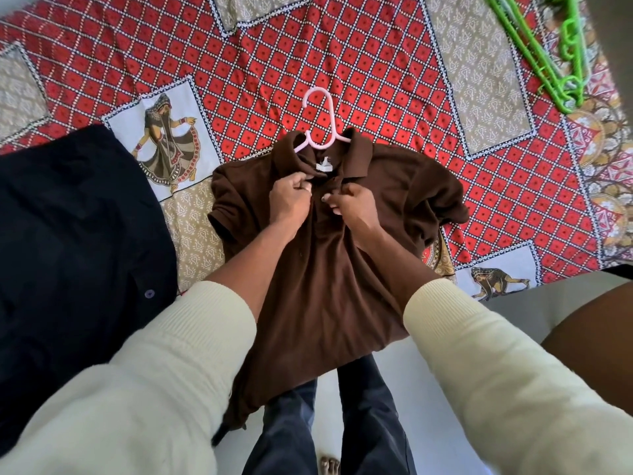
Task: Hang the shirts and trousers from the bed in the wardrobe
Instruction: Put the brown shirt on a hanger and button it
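Dead centre of the frame is the brown polo (325, 269), lying face up on the bed (394, 80) with its collar toward the top of the frame and its hem spilling off the mattress edge toward the bottom, over the person's legs. So its long axis runs straight up-down in the picture, pretty much in line with the body.

A pink hanger (320, 121) is already threaded in: the hook pokes out above the collar, pointing to the top of the frame, and the shoulders seem to be sitting on it, though the arms of it are hidden under the fabric.

Both hands are right at the placket, just below the collar. Left hand (291, 197) has its fingers curled and pinching the left edge of the opening. Right hand (349, 204) is pinching the other edge, fingers bent in. They're nearly touching each other, so my guess is the button's being done up or the neck squared on the hanger.

What the next move hangs on, as I see it: the hook is just above both hands, about the same reach for either, maybe slightly closer to the left. Grab there and the polo lifts along its own length.

Black garment (68, 234) sits at the left of the frame, green hangers (548, 53) upper right. Wardrobe isn't in view.
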A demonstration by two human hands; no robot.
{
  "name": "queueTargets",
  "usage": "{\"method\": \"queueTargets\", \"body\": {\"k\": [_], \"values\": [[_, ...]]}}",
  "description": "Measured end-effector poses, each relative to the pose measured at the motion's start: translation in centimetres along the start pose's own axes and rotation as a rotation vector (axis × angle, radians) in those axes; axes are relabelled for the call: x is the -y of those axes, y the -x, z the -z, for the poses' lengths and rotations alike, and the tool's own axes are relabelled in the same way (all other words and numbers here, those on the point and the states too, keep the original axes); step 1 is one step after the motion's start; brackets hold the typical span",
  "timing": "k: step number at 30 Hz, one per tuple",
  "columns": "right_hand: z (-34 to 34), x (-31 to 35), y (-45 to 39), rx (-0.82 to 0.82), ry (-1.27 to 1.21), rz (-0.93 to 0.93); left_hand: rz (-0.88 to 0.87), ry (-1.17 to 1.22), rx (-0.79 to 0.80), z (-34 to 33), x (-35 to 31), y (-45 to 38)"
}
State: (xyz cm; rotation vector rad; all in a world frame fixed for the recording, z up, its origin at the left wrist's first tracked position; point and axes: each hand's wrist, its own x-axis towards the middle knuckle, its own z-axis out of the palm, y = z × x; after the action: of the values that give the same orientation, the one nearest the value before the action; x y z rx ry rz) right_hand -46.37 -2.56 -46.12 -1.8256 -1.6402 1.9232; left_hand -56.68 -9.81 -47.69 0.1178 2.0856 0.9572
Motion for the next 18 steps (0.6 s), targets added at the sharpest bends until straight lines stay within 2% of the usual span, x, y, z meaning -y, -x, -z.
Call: {"method": "queueTargets", "body": {"k": [3,9,13,16,18], "values": [[-0.8,1.0,0.1,-0.026,-0.31,-0.064,-0.005,0.022,0.019,0.0,-0.5,0.1],[-2.3,3.0,-0.5,-0.271,-0.596,-0.164,-0.047,0.075,-0.026,-0.5,-1.3,0.1],[-2.6,3.0,-0.1,-0.245,-0.641,-0.199,-0.063,0.005,-0.068,-1.1,-2.0,0.1],[-2.6,2.6,-0.1,-0.22,-0.568,-0.121,-0.114,-0.09,-0.12,-1.5,-2.6,-0.1],[-2.4,2.7,-0.3,-0.211,-0.528,-0.068,-0.122,-0.071,-0.123,-1.6,-2.7,-0.1]]}}
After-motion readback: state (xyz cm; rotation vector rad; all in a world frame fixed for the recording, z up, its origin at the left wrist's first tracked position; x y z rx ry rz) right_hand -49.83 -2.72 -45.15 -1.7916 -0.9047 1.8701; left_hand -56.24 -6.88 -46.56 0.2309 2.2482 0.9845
